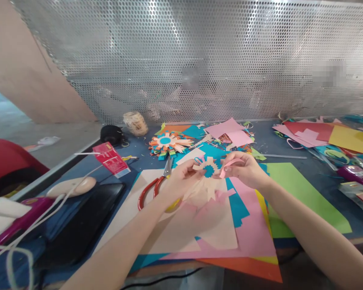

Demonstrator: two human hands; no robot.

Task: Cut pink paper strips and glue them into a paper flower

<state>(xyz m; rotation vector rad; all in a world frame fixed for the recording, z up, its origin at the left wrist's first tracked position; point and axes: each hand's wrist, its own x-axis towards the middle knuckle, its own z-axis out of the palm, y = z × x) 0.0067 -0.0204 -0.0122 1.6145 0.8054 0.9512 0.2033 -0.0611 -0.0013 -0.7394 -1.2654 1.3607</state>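
Left hand (186, 175) pinching a cream-and-blue paper flower (209, 170), right hand (245, 167) pinching a curled pink paper strip (234, 162), midway between the front and back edges of the table (261, 139)

The thin petals could bend or tear if the left fingertips squeeze hard, and the strip might crease or slip if the right pinch shifts; the red-handled scissors (163, 178) beside the left arm could be knocked by a sideways move. Both forearms slant inward from the front edge, fingertips facing across the flower, above the cream sheet (172, 233)

Perforated metal panel (133, 52), pale mouse (81, 187) beside black device (84, 223), red packet (110, 160)
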